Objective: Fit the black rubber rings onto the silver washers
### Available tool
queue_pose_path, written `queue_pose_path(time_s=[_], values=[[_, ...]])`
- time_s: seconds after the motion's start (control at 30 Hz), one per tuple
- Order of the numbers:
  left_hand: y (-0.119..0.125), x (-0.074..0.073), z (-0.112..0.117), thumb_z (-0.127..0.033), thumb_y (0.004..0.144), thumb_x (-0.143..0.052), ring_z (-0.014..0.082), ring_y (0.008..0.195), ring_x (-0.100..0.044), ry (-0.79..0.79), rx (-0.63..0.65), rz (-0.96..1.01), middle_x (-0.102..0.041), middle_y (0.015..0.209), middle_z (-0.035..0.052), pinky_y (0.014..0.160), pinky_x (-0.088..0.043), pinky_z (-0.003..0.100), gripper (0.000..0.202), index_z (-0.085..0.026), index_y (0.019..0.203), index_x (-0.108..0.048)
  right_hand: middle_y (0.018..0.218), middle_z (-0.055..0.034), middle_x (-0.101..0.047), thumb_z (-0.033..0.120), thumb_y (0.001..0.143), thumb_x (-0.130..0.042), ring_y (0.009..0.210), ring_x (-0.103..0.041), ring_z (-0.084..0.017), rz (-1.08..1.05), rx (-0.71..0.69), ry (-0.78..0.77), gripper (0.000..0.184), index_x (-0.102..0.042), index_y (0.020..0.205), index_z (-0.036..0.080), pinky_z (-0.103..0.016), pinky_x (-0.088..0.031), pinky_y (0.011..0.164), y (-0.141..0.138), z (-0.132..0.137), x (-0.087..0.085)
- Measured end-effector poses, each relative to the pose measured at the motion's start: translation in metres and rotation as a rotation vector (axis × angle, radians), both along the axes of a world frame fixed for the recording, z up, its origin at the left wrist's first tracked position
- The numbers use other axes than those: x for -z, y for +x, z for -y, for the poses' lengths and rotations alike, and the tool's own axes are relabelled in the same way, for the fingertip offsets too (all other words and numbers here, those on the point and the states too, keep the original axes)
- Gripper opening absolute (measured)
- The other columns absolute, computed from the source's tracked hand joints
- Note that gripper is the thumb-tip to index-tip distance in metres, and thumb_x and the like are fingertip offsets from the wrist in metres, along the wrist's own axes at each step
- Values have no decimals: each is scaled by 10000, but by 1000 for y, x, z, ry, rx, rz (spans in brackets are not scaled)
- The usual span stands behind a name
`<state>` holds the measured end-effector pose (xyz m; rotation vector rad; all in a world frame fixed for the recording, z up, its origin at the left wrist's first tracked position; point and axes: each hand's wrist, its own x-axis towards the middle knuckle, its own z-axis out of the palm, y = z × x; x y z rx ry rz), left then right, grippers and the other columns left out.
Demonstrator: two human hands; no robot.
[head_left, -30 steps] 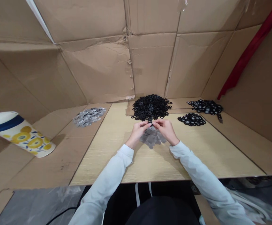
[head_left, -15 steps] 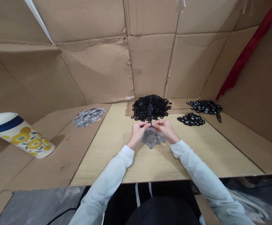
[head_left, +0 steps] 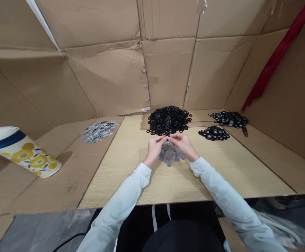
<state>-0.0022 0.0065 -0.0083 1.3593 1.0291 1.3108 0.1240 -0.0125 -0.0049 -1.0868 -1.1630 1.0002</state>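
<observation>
Several cardboard panels (head_left: 105, 77) enclose a pale board (head_left: 115, 182), 12 o'clock straight ahead. A flowered cylinder (head_left: 34, 154) stands near 9 o'clock; a red strip (head_left: 270, 66) hangs at 2. Directly at 12, just beyond the fingertips, sits a black ring pile (head_left: 169, 120). Silvery discs (head_left: 99, 132) spread at 9, two heaps of disc-filled rings (head_left: 214, 133) lie toward 3, and grey discs (head_left: 170, 156) rest at 6. At the dial's centre, the left hand (head_left: 154, 148) and right hand (head_left: 183, 144) meet, thumbs and forefingers closed in a pinch on a small piece (head_left: 167, 138), mostly hidden. The step in hand looks like fingertip work on that single piece; the next move seems to call for light, even pressure from both sides. No brand, label or writing can be read; the cylinder shows only flowers and a blue band.
</observation>
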Motion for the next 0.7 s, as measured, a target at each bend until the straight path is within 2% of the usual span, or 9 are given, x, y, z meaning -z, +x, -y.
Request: queue_pose_path(time_s=[0.1,0.17,0.3,0.43,0.5,0.6,0.7], values=[[-2,0,0,-379,676,-648,182,737,-615,4,24,-55,-684,683,47,675,-457,275,270,-128,751,-711,649,-4,-564,454,601,-685,572,-490,-106,104,-16,28,332,-585,689,150,-233,-417,517,3,-5,5],[-4,-2,-1,-371,708,-621,182,768,-623,47,25,-126,-698,729,50,703,-462,272,264,-131,770,-713,652,-2,-545,440,652,-640,582,-479,-115,194,-36,56,293,-575,694,157,-249,-419,538,7,-9,9],[-11,-9,-4,-260,733,-607,180,863,-632,215,28,-341,-711,889,50,807,-452,280,176,-166,837,-713,818,-47,-545,337,738,-565,725,-514,-154,484,8,200,177,-591,773,166,-299,-446,667,14,-15,14],[-16,-13,-4,-264,749,-596,179,811,-637,320,78,-532,-713,881,49,755,-455,277,173,-184,847,-714,961,-99,-503,210,801,-463,954,-478,-213,770,63,345,126,-575,827,162,-370,-414,856,13,-11,14],[-16,-12,-4,-285,755,-593,174,782,-632,356,82,-583,-712,867,46,728,-448,272,179,-189,846,-714,1000,-117,-493,176,808,-439,995,-442,-236,875,83,370,138,-573,836,158,-404,-383,904,10,-8,12],[-12,-8,-4,-263,760,-580,164,756,-622,343,40,-561,-710,842,45,713,-441,263,166,-186,821,-714,1008,-118,-486,177,804,-446,1013,-420,-252,903,126,343,128,-573,817,165,-418,-372,912,6,-6,12],[-4,-2,-1,-243,740,-592,167,757,-616,257,-43,-401,-705,822,56,713,-441,263,155,-160,805,-706,989,-107,-491,185,791,-453,1018,-427,-244,803,180,287,115,-568,798,173,-409,-376,906,3,-8,15]])
